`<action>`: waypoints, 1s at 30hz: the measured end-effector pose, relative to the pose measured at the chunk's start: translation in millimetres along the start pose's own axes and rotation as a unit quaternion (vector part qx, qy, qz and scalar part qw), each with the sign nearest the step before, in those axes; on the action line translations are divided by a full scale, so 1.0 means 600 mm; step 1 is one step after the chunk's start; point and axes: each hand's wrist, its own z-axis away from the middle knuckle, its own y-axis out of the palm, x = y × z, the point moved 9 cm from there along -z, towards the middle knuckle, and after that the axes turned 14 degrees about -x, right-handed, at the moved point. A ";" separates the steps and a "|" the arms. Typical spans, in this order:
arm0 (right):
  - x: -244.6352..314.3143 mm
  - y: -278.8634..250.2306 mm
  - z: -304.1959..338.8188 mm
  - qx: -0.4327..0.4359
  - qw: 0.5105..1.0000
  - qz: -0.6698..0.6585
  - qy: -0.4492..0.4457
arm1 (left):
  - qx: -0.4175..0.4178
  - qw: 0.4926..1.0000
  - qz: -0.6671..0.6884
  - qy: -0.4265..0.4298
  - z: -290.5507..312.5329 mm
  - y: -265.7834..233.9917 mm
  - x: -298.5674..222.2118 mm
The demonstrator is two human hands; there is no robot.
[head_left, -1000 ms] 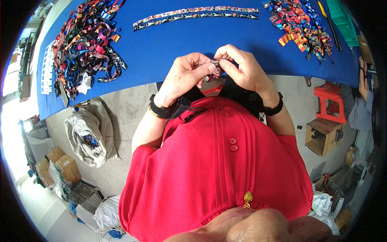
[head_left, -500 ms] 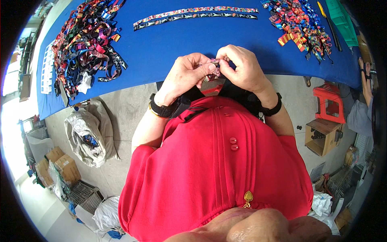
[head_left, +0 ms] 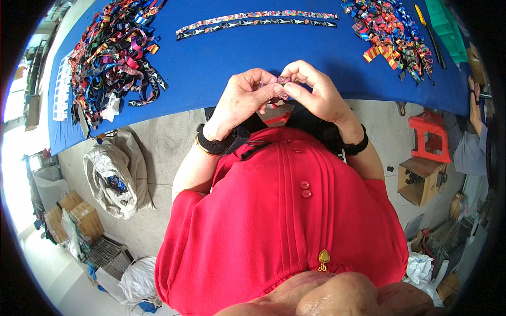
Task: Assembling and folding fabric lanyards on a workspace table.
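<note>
My left hand [head_left: 243, 96] and my right hand [head_left: 320, 96] meet above the near edge of the blue-covered table [head_left: 211, 63]. Between their pinched thumbs and fingers is a small bunched piece of pink-and-purple patterned strap [head_left: 284, 81]; most of it is hidden by the fingers. Both hands are closed on it, thumbs almost touching. Beyond them, a light patterned strap [head_left: 258, 17] and a black patterned strap [head_left: 258, 22] lie side by side across the table.
A tangled heap of coloured straps [head_left: 113, 58] covers the table's left end. At the right lies a pile of short strap pieces [head_left: 390, 37], beside a yellow-tipped tool [head_left: 420, 13] and a green tray [head_left: 445, 31]. A red stool [head_left: 429, 134] and cardboard box [head_left: 421, 179] stand below.
My right thumb has straightened toward the left thumb, and the right-hand fingers have shifted slightly on the bunched strap. The left hand stays nearly where it was.
</note>
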 end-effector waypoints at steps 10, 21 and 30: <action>-0.015 -0.017 0.001 -0.068 0.997 -0.015 -0.014 | -0.003 0.993 0.117 0.031 0.004 0.002 -0.010; -0.008 -0.018 -0.003 -0.088 0.996 -0.011 0.020 | -0.039 0.996 0.083 -0.020 0.005 -0.018 0.013; -0.025 -0.006 -0.001 -0.083 0.996 -0.026 0.038 | -0.081 0.990 0.109 0.039 0.004 -0.023 0.004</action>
